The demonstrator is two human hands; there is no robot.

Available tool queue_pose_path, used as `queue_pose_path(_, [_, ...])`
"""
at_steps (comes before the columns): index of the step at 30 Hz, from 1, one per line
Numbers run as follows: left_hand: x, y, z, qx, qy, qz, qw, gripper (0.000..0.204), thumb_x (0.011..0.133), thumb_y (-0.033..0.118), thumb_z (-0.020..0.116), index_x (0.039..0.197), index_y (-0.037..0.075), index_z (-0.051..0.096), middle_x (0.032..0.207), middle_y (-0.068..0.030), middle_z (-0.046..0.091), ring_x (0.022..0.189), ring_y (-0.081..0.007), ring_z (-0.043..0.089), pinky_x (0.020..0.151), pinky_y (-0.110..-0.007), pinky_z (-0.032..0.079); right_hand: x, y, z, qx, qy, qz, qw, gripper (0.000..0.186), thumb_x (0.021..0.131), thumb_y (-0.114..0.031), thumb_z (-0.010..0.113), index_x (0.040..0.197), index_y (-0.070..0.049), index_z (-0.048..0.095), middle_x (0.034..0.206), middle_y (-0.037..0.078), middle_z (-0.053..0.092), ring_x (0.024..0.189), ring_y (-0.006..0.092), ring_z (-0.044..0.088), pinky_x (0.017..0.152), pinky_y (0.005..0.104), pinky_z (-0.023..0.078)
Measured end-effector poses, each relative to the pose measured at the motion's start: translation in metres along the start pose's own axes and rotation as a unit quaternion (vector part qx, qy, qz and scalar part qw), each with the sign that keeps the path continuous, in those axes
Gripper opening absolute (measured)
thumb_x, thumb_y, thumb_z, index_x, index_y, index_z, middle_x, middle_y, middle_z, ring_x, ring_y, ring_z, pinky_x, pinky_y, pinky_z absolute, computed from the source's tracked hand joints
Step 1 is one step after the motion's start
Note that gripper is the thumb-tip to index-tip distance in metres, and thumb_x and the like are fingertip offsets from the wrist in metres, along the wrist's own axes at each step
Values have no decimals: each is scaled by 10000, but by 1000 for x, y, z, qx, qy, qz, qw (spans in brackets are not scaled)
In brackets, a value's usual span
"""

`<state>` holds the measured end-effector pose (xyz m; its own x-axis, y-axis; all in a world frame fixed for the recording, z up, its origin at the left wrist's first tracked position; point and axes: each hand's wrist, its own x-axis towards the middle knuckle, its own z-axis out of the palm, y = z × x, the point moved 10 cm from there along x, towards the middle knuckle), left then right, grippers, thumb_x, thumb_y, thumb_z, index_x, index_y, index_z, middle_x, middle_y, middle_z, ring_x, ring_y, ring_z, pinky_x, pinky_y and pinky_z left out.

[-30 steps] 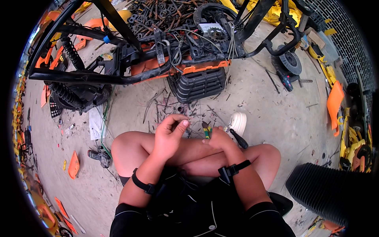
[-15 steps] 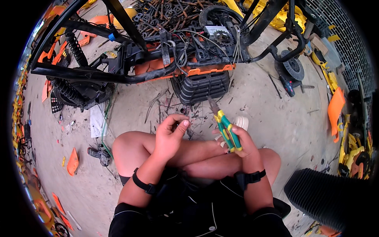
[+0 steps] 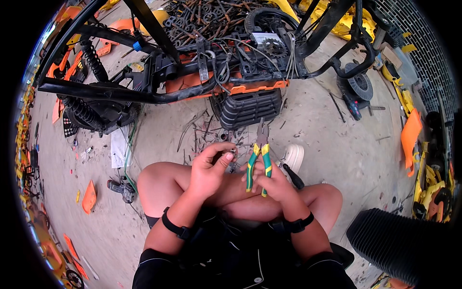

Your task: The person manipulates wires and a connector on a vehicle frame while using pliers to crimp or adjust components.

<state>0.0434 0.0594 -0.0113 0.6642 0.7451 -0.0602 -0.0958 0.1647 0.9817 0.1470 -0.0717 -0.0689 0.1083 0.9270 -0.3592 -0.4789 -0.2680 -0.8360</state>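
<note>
Pliers (image 3: 265, 155), one pair with two green-and-yellow handles, are being held by the right hand (image 3: 275, 182) in front of the crossed legs, the tips being pointed away from the body. The right grip is being kept closed around the handles, which are being held apart; whether the tips are meeting cannot be told. One small metal piece (image 3: 233, 151) is being pinched between thumb and finger in the left grip (image 3: 208, 171), just left of the pliers and apart from them. One black-handled tool (image 3: 294, 177) is lying beside one white shoe (image 3: 294, 158), to the right of the right hand. Two power drills are being seen on the floor (image 3: 317, 130): one (image 3: 122, 191) near the left knee, one (image 3: 353, 108) farther out on the right. Beyond the pliers, room is being bounded by the near edge of one black ribbed box (image 3: 252, 107) under one black frame (image 3: 125, 96), thin scraps being strewn between. Wider room is being offered by the floor stretching from the shoe toward the right-hand drill
</note>
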Motion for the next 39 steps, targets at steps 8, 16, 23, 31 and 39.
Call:
queue_pose_path(8, [-3,-1,10,-70,-40,-6,997,240,964,-21,638,1192,-14,563,1075,-79,681,990,-129,646,871,-268,530,-12,-30,4,-359,103,-172,911,681,836,51,531,1490,-20,357,1420,194,512,1296,318,538,1079,386,424])
queue_pose_path(16, [-3,0,10,-94,-57,-6,994,153,946,-58,645,1013,25,535,972,-49,662,924,-104,636,835,-252,514,-4,-37,2,-412,104,-204,882,751,764,63,573,1485,-22,378,1415,244,464,1332,425,469,1118,427,384])
queue_pose_path(23, [-2,1,2,-52,-27,1,998,183,929,-75,654,958,41,516,892,-11,605,832,-71,568,756,-229,467,-5,-41,2,-485,144,-242,828,782,726,88,616,1471,-47,418,1399,224,466,1292,441,472,1101,457,396])
queue_pose_path(31, [-5,1,1,-39,-35,-4,999,190,918,-96,646,949,35,511,895,-20,614,835,-73,572,756,-226,469,-7,-51,2,-550,178,-290,763,748,702,87,645,1419,-59,488,1334,180,504,1220,415,508,1046,482,419])
queue_pose_path(39, [-5,1,-3,2,-41,-13,999,172,920,-86,646,959,21,519,884,-22,631,805,-68,579,728,-221,480,-9,-53,7,-603,192,-332,700,676,727,41,677,1376,-73,523,1246,157,542,1154,379,547,980,470,443])
